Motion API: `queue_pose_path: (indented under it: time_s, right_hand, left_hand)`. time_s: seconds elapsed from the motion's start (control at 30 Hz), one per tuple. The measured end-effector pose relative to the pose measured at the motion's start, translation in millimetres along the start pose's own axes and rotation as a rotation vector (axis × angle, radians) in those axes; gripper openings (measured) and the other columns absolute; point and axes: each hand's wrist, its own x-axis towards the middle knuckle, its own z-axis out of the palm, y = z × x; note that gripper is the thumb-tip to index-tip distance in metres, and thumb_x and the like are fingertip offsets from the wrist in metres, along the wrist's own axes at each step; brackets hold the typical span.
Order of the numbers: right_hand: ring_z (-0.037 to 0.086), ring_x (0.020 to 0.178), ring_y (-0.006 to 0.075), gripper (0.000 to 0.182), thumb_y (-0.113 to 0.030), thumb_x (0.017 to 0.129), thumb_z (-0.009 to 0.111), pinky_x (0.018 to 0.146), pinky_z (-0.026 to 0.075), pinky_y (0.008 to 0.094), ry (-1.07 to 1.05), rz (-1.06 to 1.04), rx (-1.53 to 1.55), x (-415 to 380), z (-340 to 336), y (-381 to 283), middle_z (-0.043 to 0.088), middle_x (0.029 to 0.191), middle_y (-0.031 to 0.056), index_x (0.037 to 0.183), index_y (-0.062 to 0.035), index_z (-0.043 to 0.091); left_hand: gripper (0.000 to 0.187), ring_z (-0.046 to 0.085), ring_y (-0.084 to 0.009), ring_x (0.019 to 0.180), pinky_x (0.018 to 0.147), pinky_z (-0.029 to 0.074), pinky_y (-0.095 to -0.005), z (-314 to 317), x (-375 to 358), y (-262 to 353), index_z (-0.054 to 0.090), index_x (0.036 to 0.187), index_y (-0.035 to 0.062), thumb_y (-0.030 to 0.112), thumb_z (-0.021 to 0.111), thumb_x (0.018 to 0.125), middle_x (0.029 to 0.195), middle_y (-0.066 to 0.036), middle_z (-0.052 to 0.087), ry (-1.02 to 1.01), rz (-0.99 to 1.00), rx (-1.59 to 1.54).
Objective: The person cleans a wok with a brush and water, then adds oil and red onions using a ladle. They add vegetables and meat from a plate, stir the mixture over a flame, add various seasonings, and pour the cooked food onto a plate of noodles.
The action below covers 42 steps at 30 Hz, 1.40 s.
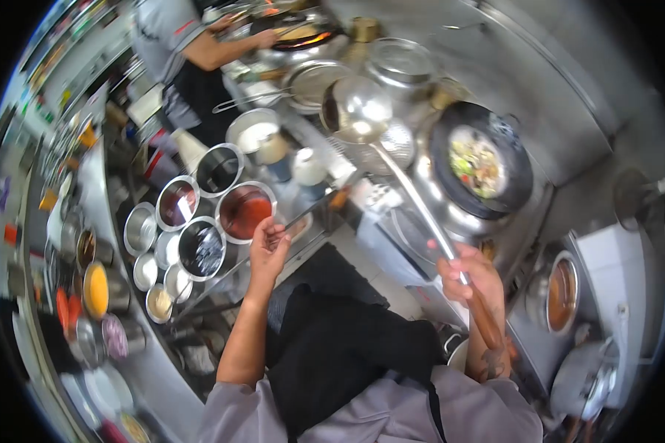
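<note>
A long-handled metal ladle (414, 188) rises diagonally in my right hand (469, 275), whose fingers wrap round its shaft just above the wooden grip. The ladle's round bowl is high over the stove side, overlapping a metal strainer (395, 144) in this view. My left hand (270, 247) hovers by the counter edge, fingers loosely curled and apart, with nothing visible in them. Nearest to it is a pot of red liquid (247, 210). To the right of the ladle, a dark wok (521, 173) contains chopped green and pale food.
Several pots and tubs, including one of dark contents (202, 249), crowd the left counter. A lidded metal pot (401, 59) stands at the back. A co-worker (188, 55) works at another wok with flames (310, 40). At right sits a pot of brown sauce (563, 292).
</note>
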Motion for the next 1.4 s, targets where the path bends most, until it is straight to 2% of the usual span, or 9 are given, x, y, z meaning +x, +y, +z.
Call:
queue_pose_path:
  time_s: [0.13,0.37,0.73,0.93,1.07,1.1,1.13,1.23,1.4]
  right_hand:
    - [0.046,0.041,0.01,0.042,-0.003,0.085,0.056,0.039,0.033,0.0234,0.346,-0.232,-0.316,-7,-49,-26,0.053,0.069,0.0047,0.126,0.0025,0.048]
    - [0.049,0.042,0.0122,0.003,-0.002,0.079,0.054,0.041,0.037,0.0267,0.885,-0.321,-0.583,21,-140,-77,0.053,0.061,0.0047,0.076,-0.0038,0.052]
    - [0.06,0.053,0.0209,0.013,-0.009,0.081,0.056,0.048,0.047,0.0363,1.323,-0.151,-1.174,50,-221,-129,0.059,0.065,0.0127,0.082,0.0044,0.056]
    - [0.056,0.05,0.0188,0.02,-0.008,0.081,0.057,0.045,0.045,0.0313,1.063,-0.15,-0.903,81,-246,-104,0.06,0.068,0.0092,0.094,0.0059,0.059]
    - [0.054,0.048,0.0164,0.014,-0.011,0.08,0.057,0.043,0.044,0.0328,0.818,-0.015,-0.761,9,-253,-120,0.055,0.064,0.0072,0.085,0.002,0.056]
    - [0.054,0.048,0.0164,0.014,-0.011,0.08,0.057,0.043,0.044,0.0328,0.816,-0.02,-0.763,7,-260,-119,0.055,0.064,0.0072,0.085,0.002,0.056]
    - [0.054,0.049,0.0161,0.014,-0.01,0.08,0.057,0.043,0.043,0.0304,0.876,-0.064,-0.879,6,-270,-115,0.056,0.065,0.0058,0.086,0.0023,0.058]
    - [0.055,0.05,0.0169,0.018,-0.011,0.081,0.056,0.044,0.044,0.0293,1.074,-0.109,-1.036,25,-262,-111,0.057,0.067,0.0055,0.092,0.0022,0.06]
    - [0.049,0.046,0.0124,0.006,-0.007,0.085,0.056,0.041,0.044,0.0279,0.806,-0.112,-0.501,45,-239,-91,0.054,0.064,0.0032,0.082,-0.0027,0.054]
  left_hand:
    - [0.083,0.054,-0.0226,0.104,0.081,0.051,-0.0324,34,52,-37,0.027,0.144,0.0036,0.011,0.075,0.077,0.125,-0.015,0.047,-0.024,-0.014,0.092]
    - [0.095,0.052,-0.0318,0.111,0.087,0.049,-0.0422,37,107,-71,0.019,0.147,0.0035,0.016,0.078,0.073,0.136,-0.022,0.041,-0.007,-0.074,0.315]
    - [0.108,0.04,-0.0377,0.128,0.103,0.036,-0.0476,61,137,-67,0.008,0.149,-0.0009,0.019,0.081,0.072,0.146,-0.026,0.03,-0.13,-0.132,0.469]
    - [0.106,0.036,-0.0337,0.133,0.112,0.027,-0.04,70,136,-71,0.008,0.146,-0.0083,0.015,0.08,0.073,0.145,-0.028,0.029,-0.189,0.09,0.434]
    - [0.102,0.04,-0.0335,0.129,0.107,0.034,-0.0412,61,120,-56,0.01,0.147,-0.0071,0.019,0.078,0.076,0.144,-0.029,0.029,-0.204,-0.195,0.561]
    - [0.078,0.057,-0.028,0.107,0.09,0.047,-0.0384,54,110,-57,0.036,0.138,-0.0065,0.021,0.077,0.077,0.123,-0.027,0.052,-0.162,0.011,0.753]
    - [0.078,0.057,-0.028,0.107,0.09,0.047,-0.0384,57,108,-48,0.036,0.138,-0.0065,0.021,0.077,0.077,0.123,-0.027,0.052,-0.161,0.016,0.752]
    - [0.021,0.06,-0.0208,0.058,0.055,0.047,-0.0355,83,97,-12,0.066,0.086,-0.0023,0.016,0.073,0.08,0.065,-0.012,0.061,-0.402,0.022,0.813]
    - [0.02,0.066,-0.0279,0.077,0.071,0.052,-0.0339,237,72,32,0.065,0.098,-0.0032,0.011,0.067,0.084,0.087,-0.017,0.066,-0.834,0.352,0.471]
